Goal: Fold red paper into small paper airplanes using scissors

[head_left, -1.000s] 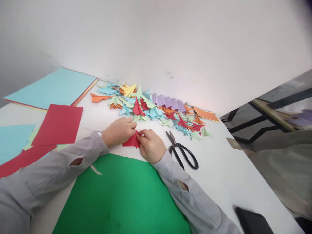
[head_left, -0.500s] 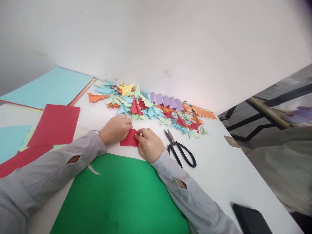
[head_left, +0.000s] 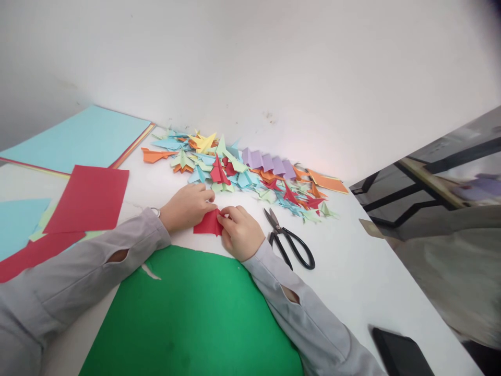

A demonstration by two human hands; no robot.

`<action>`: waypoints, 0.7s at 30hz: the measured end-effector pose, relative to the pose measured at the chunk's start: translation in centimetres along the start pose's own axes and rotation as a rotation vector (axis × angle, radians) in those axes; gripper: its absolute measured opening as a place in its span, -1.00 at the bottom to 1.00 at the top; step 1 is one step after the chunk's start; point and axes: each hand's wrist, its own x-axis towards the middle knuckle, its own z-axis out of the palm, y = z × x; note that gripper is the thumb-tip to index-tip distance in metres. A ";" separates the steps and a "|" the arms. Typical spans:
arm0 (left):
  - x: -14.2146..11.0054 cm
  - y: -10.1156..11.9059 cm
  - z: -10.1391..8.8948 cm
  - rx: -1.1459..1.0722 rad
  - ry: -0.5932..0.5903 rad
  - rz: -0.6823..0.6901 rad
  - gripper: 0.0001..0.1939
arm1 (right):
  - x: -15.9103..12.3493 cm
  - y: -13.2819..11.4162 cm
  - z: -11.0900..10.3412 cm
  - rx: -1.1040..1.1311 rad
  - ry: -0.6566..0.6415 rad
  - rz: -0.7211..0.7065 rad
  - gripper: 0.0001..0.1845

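Between my hands lies a small piece of red paper (head_left: pixel 207 224) with a crease down it, partly covered by fingers. My left hand (head_left: pixel 188 205) is closed, its fingertips pinching the paper's far edge. From the other side my right hand (head_left: pixel 241 231) pinches the paper's right part between thumb and forefinger. Just beyond my hands is a long heap of folded paper planes (head_left: pixel 245 180) in several colours. To the right of my right hand, scissors (head_left: pixel 287 237) with black handles lie with their blades slightly apart.
A green sheet (head_left: pixel 191 313) covers the near table. At left are red paper (head_left: pixel 92 198), blue sheets (head_left: pixel 23 224) and a large stack of coloured paper (head_left: pixel 86 137). Orange paper (head_left: pixel 329 181) lies at the back right, near the wall. A black phone-like device (head_left: pixel 401 352) sits at the near right edge.
Almost nothing differs. Both hands stay on the red paper, with only a very slight shift of the left fingers, and the view has moved a little.
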 end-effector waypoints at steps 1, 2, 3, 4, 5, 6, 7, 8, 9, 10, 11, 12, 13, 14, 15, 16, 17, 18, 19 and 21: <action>0.1 0.1 -0.2 0.018 -0.010 0.005 -0.79 | 0.0 0.0 0.0 -0.001 -0.003 0.000 -0.73; 0.1 0.2 -0.3 0.035 -0.019 0.010 -0.80 | 0.0 0.0 0.0 -0.002 -0.006 0.001 -0.73; 0.1 0.3 -0.4 0.048 -0.024 0.016 -0.81 | 0.1 0.0 0.0 -0.003 -0.009 0.002 -0.73; 0.2 0.3 -0.5 0.057 -0.024 0.017 -0.82 | 0.1 0.0 0.0 -0.003 -0.013 0.001 -0.73; 0.2 0.4 -0.5 0.061 -0.020 0.013 -0.81 | 0.1 0.0 0.0 -0.003 -0.017 0.000 -0.73; 0.2 0.4 -0.5 0.061 -0.016 0.002 -0.80 | 0.1 0.0 0.0 -0.002 -0.021 0.000 -0.73; 0.2 0.4 -0.4 0.058 -0.011 -0.019 -0.79 | 0.1 0.0 -0.1 -0.002 -0.023 -0.001 -0.73; 0.1 0.3 -0.3 0.054 -0.006 -0.043 -0.78 | 0.1 0.0 -0.1 -0.003 -0.024 0.000 -0.73; 0.1 0.3 -0.1 0.048 -0.002 -0.067 -0.76 | 0.1 0.0 -0.1 -0.006 -0.026 0.002 -0.74; 0.0 0.2 0.0 0.040 0.003 -0.087 -0.75 | 0.1 0.0 -0.1 -0.008 -0.029 0.005 -0.74; 0.0 0.1 0.2 0.029 0.011 -0.098 -0.74 | 0.1 0.0 -0.1 -0.011 -0.033 0.008 -0.74; -0.1 0.0 0.3 0.013 0.021 -0.100 -0.72 | 0.1 0.0 -0.1 -0.011 -0.038 0.011 -0.74; -0.1 0.0 0.4 -0.007 0.033 -0.096 -0.71 | 0.1 0.0 -0.2 -0.011 -0.045 0.015 -0.74; -0.2 -0.1 0.4 -0.027 0.044 -0.087 -0.70 | 0.1 0.0 -0.2 -0.009 -0.051 0.021 -0.73; -0.2 -0.1 0.4 -0.047 0.053 -0.079 -0.69 | 0.0 0.0 -0.2 -0.006 -0.058 0.025 -0.73; -0.3 -0.1 0.4 -0.065 0.059 -0.072 -0.68 | 0.0 0.0 -0.2 -0.003 -0.063 0.026 -0.73; -0.3 -0.2 0.4 -0.080 0.062 -0.067 -0.67 | 0.0 0.0 -0.2 0.000 -0.067 0.025 -0.74; -0.3 -0.2 0.3 -0.093 0.062 -0.062 -0.66 | 0.0 0.0 -0.2 0.001 -0.069 0.022 -0.74; -0.3 -0.2 0.3 -0.104 0.061 -0.059 -0.65 | 0.0 0.0 -0.2 0.000 -0.068 0.020 -0.74; -0.3 -0.1 0.3 -0.119 0.060 -0.059 -0.65 | 0.0 0.0 -0.2 -0.009 -0.061 0.020 -0.74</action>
